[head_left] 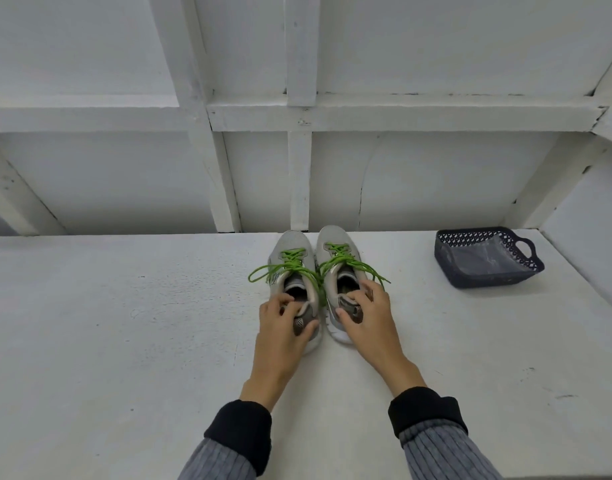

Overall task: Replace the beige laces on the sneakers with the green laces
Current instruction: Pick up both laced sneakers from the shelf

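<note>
Sneakers [315, 268], green-laced, stand side by side, each heel held in a hand's grip.

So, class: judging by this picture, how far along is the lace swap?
Nearly finished. Done: green laces run through both sneakers; no beige laces show. In hand: left hand and right hand grip the heels. Left: lace ends lie loose, so perhaps tying.

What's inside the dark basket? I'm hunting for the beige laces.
The basket holds only a clear plastic sheet or bag; no laces visible. Its near wall hides the front floor.
</note>
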{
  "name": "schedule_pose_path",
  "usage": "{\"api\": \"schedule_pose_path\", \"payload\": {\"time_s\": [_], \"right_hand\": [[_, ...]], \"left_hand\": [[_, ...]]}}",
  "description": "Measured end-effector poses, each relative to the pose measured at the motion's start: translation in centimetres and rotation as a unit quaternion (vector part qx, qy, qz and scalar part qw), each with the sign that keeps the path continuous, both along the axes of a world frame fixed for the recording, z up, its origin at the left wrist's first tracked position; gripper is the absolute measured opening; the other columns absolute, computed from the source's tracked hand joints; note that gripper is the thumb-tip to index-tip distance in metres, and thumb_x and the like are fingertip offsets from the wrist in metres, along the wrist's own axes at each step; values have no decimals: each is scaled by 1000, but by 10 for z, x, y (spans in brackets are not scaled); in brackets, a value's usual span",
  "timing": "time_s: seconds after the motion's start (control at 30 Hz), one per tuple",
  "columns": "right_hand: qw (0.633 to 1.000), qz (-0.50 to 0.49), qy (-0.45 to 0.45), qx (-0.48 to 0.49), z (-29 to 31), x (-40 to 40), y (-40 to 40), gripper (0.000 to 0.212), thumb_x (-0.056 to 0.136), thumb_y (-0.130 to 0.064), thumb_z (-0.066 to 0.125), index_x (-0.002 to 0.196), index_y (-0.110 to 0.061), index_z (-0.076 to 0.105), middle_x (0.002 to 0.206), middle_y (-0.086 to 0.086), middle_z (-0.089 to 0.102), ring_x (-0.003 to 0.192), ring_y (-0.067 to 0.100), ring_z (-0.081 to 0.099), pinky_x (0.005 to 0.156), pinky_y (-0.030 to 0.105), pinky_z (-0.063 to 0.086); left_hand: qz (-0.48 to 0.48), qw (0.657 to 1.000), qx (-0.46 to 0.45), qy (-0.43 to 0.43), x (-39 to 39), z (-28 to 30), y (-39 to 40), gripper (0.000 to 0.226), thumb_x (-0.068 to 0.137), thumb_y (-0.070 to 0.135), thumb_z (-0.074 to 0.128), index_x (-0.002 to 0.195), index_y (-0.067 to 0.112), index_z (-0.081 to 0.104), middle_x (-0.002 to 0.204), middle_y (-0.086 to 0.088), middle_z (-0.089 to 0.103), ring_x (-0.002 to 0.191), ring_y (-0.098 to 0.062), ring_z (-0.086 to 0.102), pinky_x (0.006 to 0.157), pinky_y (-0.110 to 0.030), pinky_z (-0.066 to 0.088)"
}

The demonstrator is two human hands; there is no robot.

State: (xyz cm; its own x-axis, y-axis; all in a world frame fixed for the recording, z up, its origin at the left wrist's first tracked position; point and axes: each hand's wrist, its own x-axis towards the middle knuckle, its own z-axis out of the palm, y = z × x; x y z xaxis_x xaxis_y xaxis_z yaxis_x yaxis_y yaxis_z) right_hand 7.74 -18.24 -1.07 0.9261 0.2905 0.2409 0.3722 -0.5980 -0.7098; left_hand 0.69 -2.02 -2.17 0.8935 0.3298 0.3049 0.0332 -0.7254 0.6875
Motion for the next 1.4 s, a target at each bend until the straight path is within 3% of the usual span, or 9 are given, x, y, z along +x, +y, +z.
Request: {"api": "schedule_pose_path", "payload": {"time_s": [0.13, 0.23, 0.37, 0.5, 0.67, 0.83, 0.97, 1.17, 1.4], "right_hand": [[999, -42, -8, 32, -13, -6, 10, 20, 85, -32, 70, 98, -24, 57, 141, 1, 37, 121, 22, 48, 89, 29, 49], [996, -82, -25, 25, -22, -7, 17, 25, 84, -34, 71, 101, -22, 56, 147, 4, 35, 116, 23, 53, 84, 34, 54], [992, -108, -57, 23, -31, -6, 24, 33, 82, -30, 74, 107, -19, 55, 146, 7, 38, 118, 26, 54, 82, 27, 51], [989, -127, -60, 40, -32, -7, 25, 53, 80, -29, 75, 124, -17, 48, 140, 8, 45, 120, 25, 52, 89, 27, 48], [988, -137, -7, 66, -22, -22, 22, 65, 79, -32, 76, 132, -15, 42, 126, 7, 57, 113, 22, 55, 90, 28, 47], [988, -140, 10, 59, -19, -71, 3, 53, 78, -33, 76, 119, -15, 49, 111, 4, 62, 98, 21, 58, 77, 22, 43], [990, -134, 2, 39, -8, -129, -26, 42, 77, -36, 76, 103, -18, 48, 95, -1, 60, 85, 19, 57, 68, 24, 37], [993, -119, 4, 13, 18, -232, -80, 43, 77, -38, 75, 104, -16, 50, 96, 4, 64, 85, 24, 60, 71, 32, 47], [993, -107, 13, -52, 55, -320, -109, 48, 80, -40, 72, 114, -12, 51, 106, 7, 64, 95, 27, 61, 74, 32, 46]], "left_hand": [[16, 998, -58, -36, 2, -4, -3, 29, 79, 30, 80, 94, 25, 56, 147, 5, 27, 136, -20, 32, 98, -30, 43], [16, 995, -87, -35, 4, -10, -7, 33, 81, 35, 77, 94, 32, 47, 157, 6, 17, 144, -18, 30, 88, -23, 48], [51, 994, -92, -41, 7, -24, -14, 49, 81, 39, 76, 118, 27, 48, 160, 15, 12, 147, -6, 19, 87, -23, 50], [69, 984, -159, -50, 6, -24, -19, 80, 78, 41, 79, 141, 29, 31, 154, 12, 30, 139, -11, 36, 102, -34, 48], [67, 979, -189, -22, -7, -14, -19, 94, 75, 44, 80, 150, 28, 25, 130, 11, 49, 118, -4, 50, 92, -25, 48], [69, 982, -175, -24, -56, -13, -34, 78, 73, 41, 82, 136, 24, 39, 128, 6, 52, 111, -7, 54, 80, -5, 42], [97, 982, -160, -30, -111, -11, -63, 57, 72, 41, 81, 113, 26, 44, 127, -2, 55, 110, -17, 57, 84, -30, 52], [95, 978, -181, -51, -217, 14, -110, 48, 71, 35, 81, 106, 29, 48, 104, 11, 58, 95, -2, 58, 74, -12, 46], [136, 984, -117, 9, -305, 53, -146, 47, 72, 39, 78, 103, 25, 45, 97, 8, 59, 86, -12, 59, 65, -27, 43]]}}
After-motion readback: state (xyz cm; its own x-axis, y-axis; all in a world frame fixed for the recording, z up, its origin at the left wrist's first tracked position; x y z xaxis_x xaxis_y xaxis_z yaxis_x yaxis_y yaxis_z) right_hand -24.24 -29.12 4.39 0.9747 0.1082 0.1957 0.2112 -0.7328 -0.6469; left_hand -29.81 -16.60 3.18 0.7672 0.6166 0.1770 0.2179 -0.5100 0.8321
